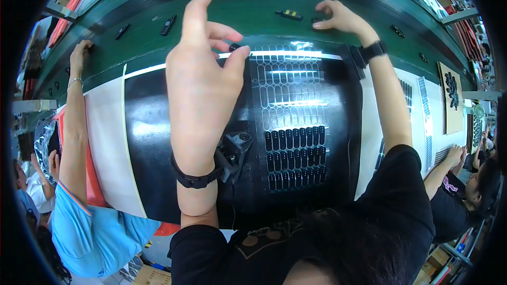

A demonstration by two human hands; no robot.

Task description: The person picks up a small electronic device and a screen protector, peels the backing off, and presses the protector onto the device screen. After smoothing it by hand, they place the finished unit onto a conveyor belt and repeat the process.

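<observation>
My left hand [203, 68] is raised over the dark mat. Between its thumb and a fingertip it pinches a small black piece [234, 47], mostly hidden by the fingers. Stretched out over the green conveyor belt [253, 13], my right hand [340, 20] has its thumb and forefinger apart. A small dark device [317, 20] lies right by the thumb tip; whether they touch I cannot tell. Below the hands lies a clear sheet [288, 92] of oblong outlines, several still filled with glossy black oblong stickers [296, 155] near me.
A black angular device [237, 145] stands beside my left wrist. More small devices lie on the belt, one with yellow parts [289, 15] and a black one [168, 25]. A co-worker's arm [74, 132] reaches the belt at left; another person [465, 190] sits at right.
</observation>
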